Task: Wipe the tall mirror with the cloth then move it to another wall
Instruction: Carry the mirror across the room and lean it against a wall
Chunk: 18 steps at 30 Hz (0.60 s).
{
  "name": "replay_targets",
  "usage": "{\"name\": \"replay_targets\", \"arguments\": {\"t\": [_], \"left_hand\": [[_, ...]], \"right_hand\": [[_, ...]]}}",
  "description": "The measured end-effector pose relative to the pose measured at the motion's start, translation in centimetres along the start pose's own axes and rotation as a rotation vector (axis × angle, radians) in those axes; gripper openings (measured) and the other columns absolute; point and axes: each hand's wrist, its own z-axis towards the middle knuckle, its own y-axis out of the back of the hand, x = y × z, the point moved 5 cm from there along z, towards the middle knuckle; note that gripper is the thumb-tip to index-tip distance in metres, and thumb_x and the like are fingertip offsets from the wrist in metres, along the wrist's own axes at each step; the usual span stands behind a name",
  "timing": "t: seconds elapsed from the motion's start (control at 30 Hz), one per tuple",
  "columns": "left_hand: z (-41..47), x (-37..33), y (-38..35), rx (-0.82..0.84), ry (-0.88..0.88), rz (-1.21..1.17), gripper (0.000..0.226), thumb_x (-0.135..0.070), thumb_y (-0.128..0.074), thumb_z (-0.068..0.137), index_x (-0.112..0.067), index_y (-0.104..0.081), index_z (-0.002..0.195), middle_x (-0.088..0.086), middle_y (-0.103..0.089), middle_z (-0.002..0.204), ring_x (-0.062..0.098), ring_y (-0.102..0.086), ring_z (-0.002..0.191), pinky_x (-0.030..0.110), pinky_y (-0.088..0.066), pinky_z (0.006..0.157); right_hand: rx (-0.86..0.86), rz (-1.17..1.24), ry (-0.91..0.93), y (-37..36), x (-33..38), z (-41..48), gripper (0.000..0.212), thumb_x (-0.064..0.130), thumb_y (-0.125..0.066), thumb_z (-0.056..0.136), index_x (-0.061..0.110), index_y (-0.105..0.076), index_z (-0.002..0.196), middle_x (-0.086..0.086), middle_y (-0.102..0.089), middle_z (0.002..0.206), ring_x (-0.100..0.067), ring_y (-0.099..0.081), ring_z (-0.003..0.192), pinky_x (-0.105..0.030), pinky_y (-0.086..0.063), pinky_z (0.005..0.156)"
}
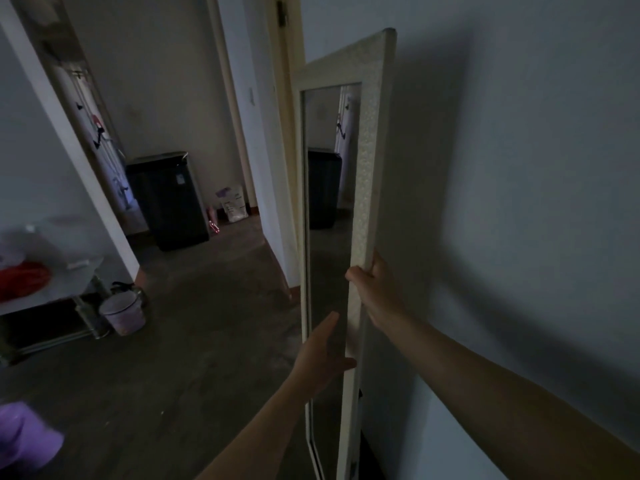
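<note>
- Dim room, bare grey floor (194, 341); at 9 o'clock a low shelf (52, 292) carries a red bundle (22, 277), with a small pail (123, 311) at its foot and a blurred purple thing (24, 434) at 7 o'clock.
- Towards 11 o'clock, at the back, a dark cabinet (169, 202) stands with a white bag (233, 204) just beside it.
- Centre, running from 12 to 6 o'clock, the mirror (367, 168) is upright and slightly tilted, its back close to the wall (519, 168) at 3 o'clock; its foot is out of view.
- The left hand (323, 355) lies low across the glass, fingers looking straight, thumb reaching to the right-hand frame.
- The right hand (375, 289), higher up, grips the frame's outer edge, thumb in front, fingers curled behind.
- No cloth shows, so wiping looks done and the carry seems to be the step in hand.
- To do it well, I would shift the left hand off the glass onto the frame, so the 2 hands hold opposite edges and leave no prints.
- Keep it near vertical, lift rather than drag, and mind the door frame (284, 150) at 12 o'clock and the pail when turning.
</note>
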Motion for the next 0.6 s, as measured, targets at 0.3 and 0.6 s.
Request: {"name": "replay_targets", "arguments": {"t": [0.3,0.6], "left_hand": [[1.2,-2.5,-3.5,0.045,-0.08,0.051,0.087,-0.022,-0.073,0.078,-0.022,-0.021,0.148,-0.001,-0.036,0.15,0.016,-0.038,0.136,0.034,-0.035,0.113],[1.4,-2.8,-5.5,0.077,-0.12,0.122,0.088,-0.018,-0.071,0.079,-0.026,-0.017,0.148,-0.004,-0.03,0.154,0.015,-0.034,0.139,0.035,-0.036,0.112]], "right_hand": [[-0.059,-0.109,-0.194,3.6,-1.1,0.6,0.033,0.016,-0.057,0.09,0.003,-0.047,0.118,-0.011,-0.055,0.101,-0.025,-0.056,0.096,-0.039,-0.049,0.081],[-0.164,-0.076,-0.205,6.1,-3.3,0.5,0.029,0.021,-0.061,0.088,0.008,-0.053,0.113,0.001,-0.058,0.092,-0.016,-0.057,0.089,-0.024,-0.046,0.066]]}}
